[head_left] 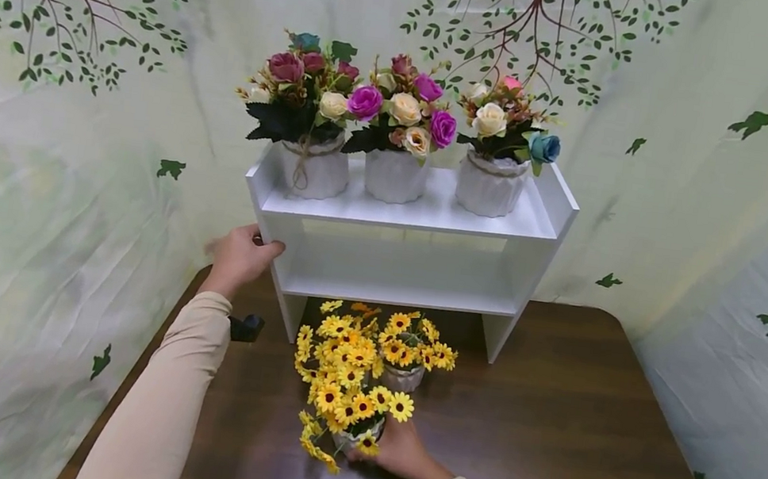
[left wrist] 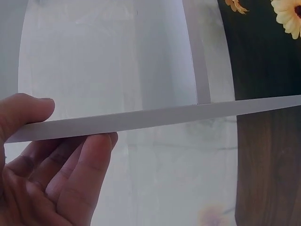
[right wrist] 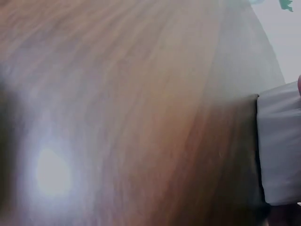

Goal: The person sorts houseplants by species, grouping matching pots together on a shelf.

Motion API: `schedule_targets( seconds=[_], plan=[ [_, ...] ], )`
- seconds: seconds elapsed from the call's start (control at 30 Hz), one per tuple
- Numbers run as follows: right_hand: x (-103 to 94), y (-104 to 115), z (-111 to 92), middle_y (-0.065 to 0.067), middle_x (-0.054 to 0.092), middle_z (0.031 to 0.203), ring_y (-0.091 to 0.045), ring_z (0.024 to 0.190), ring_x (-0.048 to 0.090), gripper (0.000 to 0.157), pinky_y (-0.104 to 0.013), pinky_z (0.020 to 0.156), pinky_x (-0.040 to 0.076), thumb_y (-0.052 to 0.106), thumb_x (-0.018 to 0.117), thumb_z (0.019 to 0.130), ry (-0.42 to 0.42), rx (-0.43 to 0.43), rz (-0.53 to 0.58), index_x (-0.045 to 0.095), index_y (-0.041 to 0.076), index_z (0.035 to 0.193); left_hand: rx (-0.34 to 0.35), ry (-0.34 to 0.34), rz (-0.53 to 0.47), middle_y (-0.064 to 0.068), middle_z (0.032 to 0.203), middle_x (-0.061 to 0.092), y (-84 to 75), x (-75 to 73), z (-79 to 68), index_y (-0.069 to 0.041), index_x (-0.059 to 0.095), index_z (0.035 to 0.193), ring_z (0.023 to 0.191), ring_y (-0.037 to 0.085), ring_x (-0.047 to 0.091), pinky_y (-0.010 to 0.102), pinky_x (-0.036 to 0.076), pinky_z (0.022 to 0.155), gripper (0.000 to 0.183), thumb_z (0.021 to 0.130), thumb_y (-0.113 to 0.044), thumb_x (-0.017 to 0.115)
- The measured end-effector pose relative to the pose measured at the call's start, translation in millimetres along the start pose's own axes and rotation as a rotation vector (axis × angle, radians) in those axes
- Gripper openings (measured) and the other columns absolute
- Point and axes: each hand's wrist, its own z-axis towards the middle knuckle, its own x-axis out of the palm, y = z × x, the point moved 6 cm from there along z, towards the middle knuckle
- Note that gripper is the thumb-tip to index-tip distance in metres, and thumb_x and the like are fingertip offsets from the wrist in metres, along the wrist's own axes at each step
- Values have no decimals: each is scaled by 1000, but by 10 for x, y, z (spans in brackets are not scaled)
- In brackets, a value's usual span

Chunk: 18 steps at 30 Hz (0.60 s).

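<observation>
My left hand (head_left: pixel 240 258) is pinching the left side of the white shelf (head_left: pixel 397 273), and my right hand (head_left: pixel 397 449) is down low at the near side, wrapped on the near pot (head_left: pixel 345 441) of yellow flowers (head_left: pixel 339 398)! Hands well apart, left one farther off, right one closer to me.

Here's what the left wrist view adds: thumb on one face of the side panel (left wrist: pixel 141 120), fingers flat against the other, where from my head the panel hides most of them. Over to the right wrist view, and it's mostly wooden table (head_left: pixel 584 424) with a bright glare (right wrist: pixel 52 173), plus a slice of pale pot wall at the right edge; how my fingers lie there I can't tell.

Only the head view has the whole line-up: three white pots (head_left: pixel 395 177) of roses (head_left: pixel 407 110) along the top board.

And the pot in my grip? Just left of my right hand, nearer than the shelf and to the right of my left hand. A second yellow-flowered pot (head_left: pixel 403 379) stands just beyond it, a little right.
</observation>
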Motion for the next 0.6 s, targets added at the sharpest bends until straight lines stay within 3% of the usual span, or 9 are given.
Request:
schedule_targets(
  seconds=[0.13,0.3,0.37,0.5,0.6],
  plan=[
    [-138,0,3,-16,72,101,-29,87,68,83,-37,76,55,46,87,69,2,61,55,54,-4,126,2,12,-2,30,120,67,10,-23,2,7,63,122,102,35,65,33,50,74,43,91,-23,58],
    [-511,1,-121,-24,65,120,-34,107,65,94,-48,87,53,46,88,67,35,151,154,47,-8,132,-1,23,10,30,118,67,17,-13,10,7,62,122,100,34,65,31,50,72,44,91,-23,58],
    [-691,15,-209,-19,62,128,-28,116,62,95,-44,93,52,45,89,67,29,133,174,46,-4,137,-3,23,16,29,118,67,11,-15,11,7,62,123,99,34,65,31,50,71,45,91,-24,57],
    [-1054,12,-432,-6,66,105,-6,91,61,74,-27,77,50,38,88,69,9,72,170,54,1,122,-1,14,14,29,118,68,-6,-18,12,7,63,121,97,32,65,29,48,70,44,91,-25,57],
    [-1351,30,-534,-5,68,102,0,85,59,72,-24,74,50,33,89,69,-34,39,152,54,-1,123,-4,11,14,28,115,69,13,-27,5,6,64,118,95,31,64,27,47,68,42,90,-25,58]
  ],
)
